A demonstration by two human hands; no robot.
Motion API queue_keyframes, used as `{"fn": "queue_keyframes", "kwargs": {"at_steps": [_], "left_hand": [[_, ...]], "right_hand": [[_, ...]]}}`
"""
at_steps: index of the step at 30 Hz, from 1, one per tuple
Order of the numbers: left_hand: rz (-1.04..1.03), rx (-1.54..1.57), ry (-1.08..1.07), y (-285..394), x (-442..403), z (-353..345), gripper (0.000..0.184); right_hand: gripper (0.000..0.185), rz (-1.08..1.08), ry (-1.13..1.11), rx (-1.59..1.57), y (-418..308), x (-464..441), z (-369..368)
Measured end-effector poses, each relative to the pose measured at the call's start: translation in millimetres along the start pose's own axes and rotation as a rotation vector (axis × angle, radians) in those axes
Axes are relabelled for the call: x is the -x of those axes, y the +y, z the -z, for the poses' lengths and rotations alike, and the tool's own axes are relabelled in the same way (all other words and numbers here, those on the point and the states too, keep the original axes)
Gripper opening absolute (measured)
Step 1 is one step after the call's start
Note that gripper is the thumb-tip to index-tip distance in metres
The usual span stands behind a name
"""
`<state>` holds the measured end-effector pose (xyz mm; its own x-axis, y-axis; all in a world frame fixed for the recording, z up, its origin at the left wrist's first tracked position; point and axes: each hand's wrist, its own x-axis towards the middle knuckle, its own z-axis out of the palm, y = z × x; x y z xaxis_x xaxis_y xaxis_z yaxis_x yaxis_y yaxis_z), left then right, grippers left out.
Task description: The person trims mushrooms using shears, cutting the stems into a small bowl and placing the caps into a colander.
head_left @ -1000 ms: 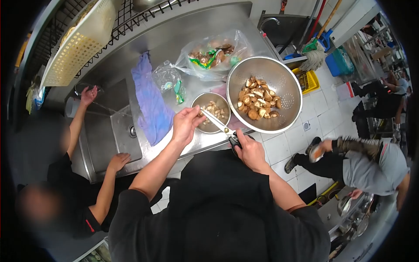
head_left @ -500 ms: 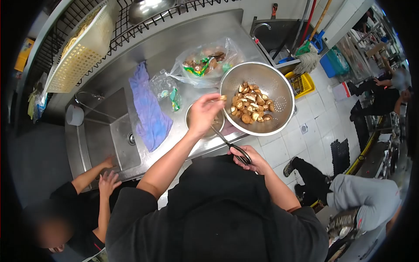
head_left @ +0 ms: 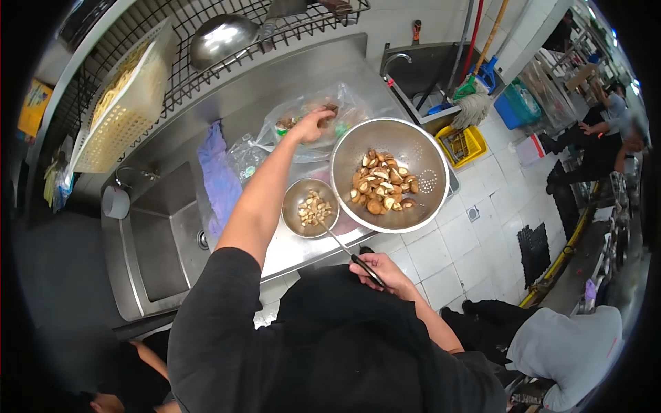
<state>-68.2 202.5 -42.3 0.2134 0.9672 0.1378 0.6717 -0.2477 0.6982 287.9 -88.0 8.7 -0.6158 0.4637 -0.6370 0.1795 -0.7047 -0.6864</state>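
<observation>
My left hand reaches into a clear plastic bag, its bent fingers at the brown mushrooms inside. Whether they grip one is hidden. Low in front of my apron, my right hand is closed around the black handles of scissors. Their blades point up-left to a small steel bowl of pale chopped mushroom pieces. Beside the bowl stands a large steel colander with brown mushrooms, several showing pale cut faces.
A purple cloth lies between the sink and a crumpled clear bag. Above hangs a wire rack with a white basket and a metal bowl. Other people stand at lower left and on the right.
My left hand has moved from the colander's rim up to the bag; the small piece at its fingertips is gone from them. My right hand keeps the scissors. The view has shifted.
</observation>
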Motion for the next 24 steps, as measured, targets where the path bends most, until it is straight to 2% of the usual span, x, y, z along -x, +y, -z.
{"fn": "queue_keyframes", "kwargs": {"at_steps": [2, 3, 4, 6, 7, 9, 10, 12, 13, 15, 16, 18, 20, 22, 23, 24], "left_hand": [[0.129, -0.454, -0.099, -7.0, -11.0, -22.8, 0.049], [0.161, -0.393, -0.045, -7.1, -11.4, -24.7, 0.040], [0.160, -0.386, -0.064, -4.4, -15.8, -16.1, 0.040], [0.098, -0.559, -0.314, 9.9, -22.0, 11.2, 0.025], [0.100, -0.559, -0.309, 22.9, -16.7, 21.9, 0.025], [0.035, -0.581, -0.142, 50.8, 15.3, 39.1, 0.015], [0.050, -0.586, -0.137, 64.0, 34.2, 50.1, 0.015], [-0.106, -0.683, 0.305, 83.5, 77.0, 77.2, 0.014], [-0.077, -0.700, 0.312, 83.2, 97.4, 96.5, 0.014], [-0.196, -0.640, 0.607, 77.5, 147.7, 135.9, 0.015], [-0.161, -0.656, 0.617, 86.3, 178.0, 148.4, 0.015], [0.506, -0.066, 0.627, 103.9, 236.8, 165.9, 0.017], [0.530, 0.052, 0.700, 50.5, 293.9, 154.6, 0.018], [0.584, 0.185, 0.767, -1.9, 343.5, 117.8, 0.025], [0.694, -0.062, 0.666, -20.9, 364.0, 97.7, 0.030], [0.788, -0.070, 0.545, -49.6, 383.9, 70.4, 0.030]], "right_hand": [[0.051, 0.021, 0.032, 0.096, 5.3, 0.5, -1.5], [0.056, 0.000, 0.027, 0.131, 10.4, -3.3, 3.9], [0.056, -0.011, 0.034, 0.115, 9.6, -3.2, 3.9], [0.060, 0.041, 0.086, 0.132, 8.1, -1.8, 0.4], [0.062, 0.021, 0.088, 0.156, 7.7, -2.5, 2.3], [0.061, 0.040, 0.099, 0.173, 3.8, 0.1, 4.4], [0.059, 0.058, 0.106, 0.187, 2.1, 0.5, 3.9], [0.057, 0.065, 0.091, 0.173, 0.4, -0.7, 4.5], [0.056, 0.075, 0.091, 0.152, -1.2, -3.3, 3.5], [0.051, 0.077, 0.069, 0.151, -9.1, -6.9, -2.6], [0.047, 0.088, 0.082, 0.143, -12.6, -9.7, -6.2], [0.044, 0.082, 0.036, 0.162, -19.5, -19.4, -15.2], [0.049, 0.059, -0.077, 0.168, -28.0, -29.6, -27.5], [0.047, 0.045, -0.129, 0.247, -31.0, -45.3, -46.5], [0.046, 0.055, -0.162, 0.249, -32.7, -53.4, -60.4], [0.046, 0.067, -0.191, 0.248, -32.4, -60.8, -75.0]]}}
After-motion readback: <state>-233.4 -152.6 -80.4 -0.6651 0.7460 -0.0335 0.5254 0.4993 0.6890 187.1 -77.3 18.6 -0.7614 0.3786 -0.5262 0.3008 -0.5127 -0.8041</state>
